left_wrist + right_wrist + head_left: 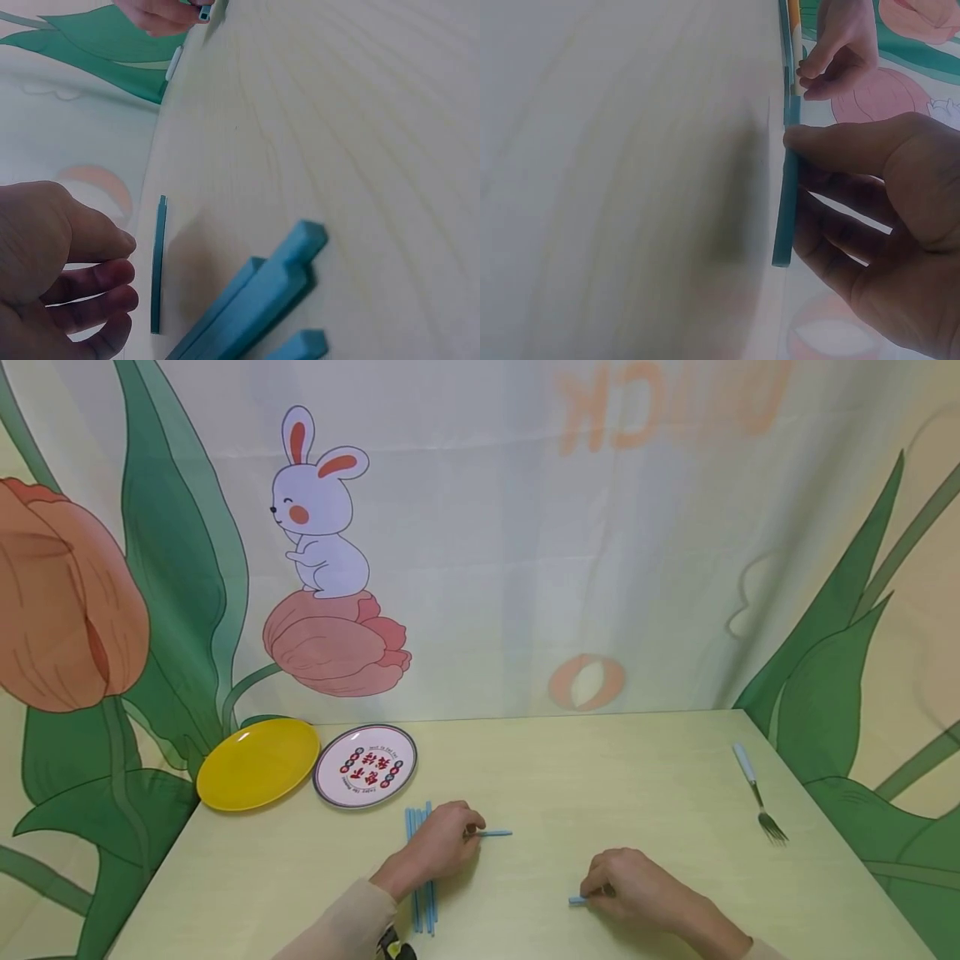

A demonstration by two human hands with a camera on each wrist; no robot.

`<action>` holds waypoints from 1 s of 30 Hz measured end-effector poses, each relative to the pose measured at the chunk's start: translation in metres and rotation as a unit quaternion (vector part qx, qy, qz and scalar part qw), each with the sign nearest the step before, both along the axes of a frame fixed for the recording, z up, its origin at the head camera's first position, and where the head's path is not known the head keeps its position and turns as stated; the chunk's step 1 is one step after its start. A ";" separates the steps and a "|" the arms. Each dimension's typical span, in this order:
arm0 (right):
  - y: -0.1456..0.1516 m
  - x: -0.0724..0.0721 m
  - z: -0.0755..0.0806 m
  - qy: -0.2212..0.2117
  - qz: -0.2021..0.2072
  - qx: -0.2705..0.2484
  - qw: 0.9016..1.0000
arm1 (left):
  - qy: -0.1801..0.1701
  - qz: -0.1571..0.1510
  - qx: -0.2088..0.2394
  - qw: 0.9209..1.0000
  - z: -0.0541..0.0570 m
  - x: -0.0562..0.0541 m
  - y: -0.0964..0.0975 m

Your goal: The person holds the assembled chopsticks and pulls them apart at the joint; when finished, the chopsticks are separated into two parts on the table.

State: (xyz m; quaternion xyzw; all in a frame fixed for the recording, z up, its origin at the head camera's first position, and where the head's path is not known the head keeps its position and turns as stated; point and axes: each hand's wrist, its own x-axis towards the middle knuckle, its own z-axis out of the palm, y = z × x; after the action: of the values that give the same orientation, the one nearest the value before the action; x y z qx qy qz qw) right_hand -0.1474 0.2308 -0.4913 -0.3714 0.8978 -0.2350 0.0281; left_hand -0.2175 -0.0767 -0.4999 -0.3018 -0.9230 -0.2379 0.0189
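In the head view, several blue chopsticks (419, 910) lie side by side beneath my left wrist. My left hand (448, 839) is just past them, over one separate blue chopstick (498, 833). The left wrist view shows that chopstick (158, 270) on the table beside loosely bent fingers, with a gap between it and the fingertips. My right hand (633, 887) pinches another blue chopstick (576, 901) between thumb and fingers, low over the table. In the right wrist view, the held chopstick (784, 217) runs along the fingertips, its near end free.
A yellow plate (258, 764) and a white plate with red lettering (341, 781) sit at the table's back left. At the right side lies a fork (756, 793) with a pale handle. A printed curtain (480, 568) hangs behind the table.
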 end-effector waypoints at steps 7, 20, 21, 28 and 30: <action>-0.001 0.001 -0.001 -0.009 -0.002 0.004 1.000 | -0.009 0.020 0.021 1.000 0.002 0.009 -0.006; -0.003 0.000 -0.004 -0.021 -0.016 0.010 1.000 | 0.026 0.058 0.034 0.997 0.004 0.038 -0.018; -0.003 0.000 -0.004 -0.020 -0.016 0.011 1.000 | 0.032 0.063 0.031 0.997 0.005 0.041 -0.019; -0.004 -0.001 -0.005 -0.017 -0.019 0.019 0.999 | 0.040 0.086 0.025 0.995 0.004 0.056 -0.023; -0.004 -0.001 -0.005 -0.015 -0.020 0.019 1.000 | 0.033 0.092 0.024 0.995 0.003 0.059 -0.025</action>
State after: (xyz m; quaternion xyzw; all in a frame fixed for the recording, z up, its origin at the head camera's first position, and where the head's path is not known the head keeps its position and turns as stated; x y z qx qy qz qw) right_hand -0.1483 0.2264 -0.4963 -0.3495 0.9086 -0.2243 0.0443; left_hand -0.1589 -0.1016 -0.4972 -0.2227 -0.9398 -0.2469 0.0786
